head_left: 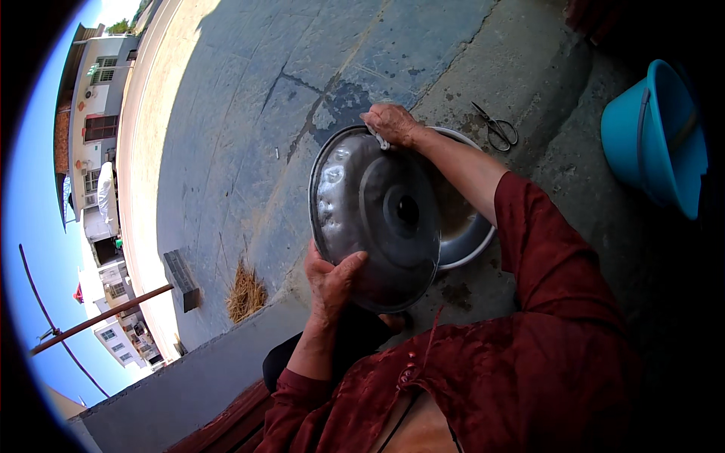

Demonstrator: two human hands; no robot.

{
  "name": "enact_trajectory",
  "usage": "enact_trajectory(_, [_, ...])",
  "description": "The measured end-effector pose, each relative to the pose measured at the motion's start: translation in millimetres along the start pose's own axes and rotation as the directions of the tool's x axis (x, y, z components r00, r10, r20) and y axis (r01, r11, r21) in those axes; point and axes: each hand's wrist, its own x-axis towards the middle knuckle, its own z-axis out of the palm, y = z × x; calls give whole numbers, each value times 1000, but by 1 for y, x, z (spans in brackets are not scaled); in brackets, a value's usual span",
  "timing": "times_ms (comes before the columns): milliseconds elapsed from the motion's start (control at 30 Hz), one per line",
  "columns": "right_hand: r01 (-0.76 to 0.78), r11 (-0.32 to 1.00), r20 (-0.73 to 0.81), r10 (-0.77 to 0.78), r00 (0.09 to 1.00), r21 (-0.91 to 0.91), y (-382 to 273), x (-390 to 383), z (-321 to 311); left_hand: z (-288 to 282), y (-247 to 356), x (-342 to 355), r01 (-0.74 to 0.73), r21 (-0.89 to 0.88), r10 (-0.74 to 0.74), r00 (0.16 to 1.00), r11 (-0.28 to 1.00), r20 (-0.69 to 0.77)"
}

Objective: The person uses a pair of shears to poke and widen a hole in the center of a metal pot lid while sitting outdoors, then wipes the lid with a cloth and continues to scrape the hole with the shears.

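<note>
Left hand grips lid edge; right hand pinches cloth there; floor stretches beyond.

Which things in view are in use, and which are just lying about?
In use:
- metal lid, held in the left hand
- white cloth, in the right hand at the lid's rim
- basin behind the lid, probably

Lying about:
- scissors
- blue bucket
- straw bundle
</note>
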Motion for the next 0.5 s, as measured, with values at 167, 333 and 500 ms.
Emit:
enact_trajectory(167, [-72,990,-233,99,967,122,16,-41,-5,-13,-7,0,106,-108,-114,991,988,-73])
enact_trajectory(333, [-1,992,-59,-6,998,-126,50,-112,-7,-20,-16,0,114,-124,-129,984,986,-122])
enact_trajectory(500, [-43,928,145,104,984,-370,75,-152,6,-24,-20,2,128,-134,-149,977,983,-154])
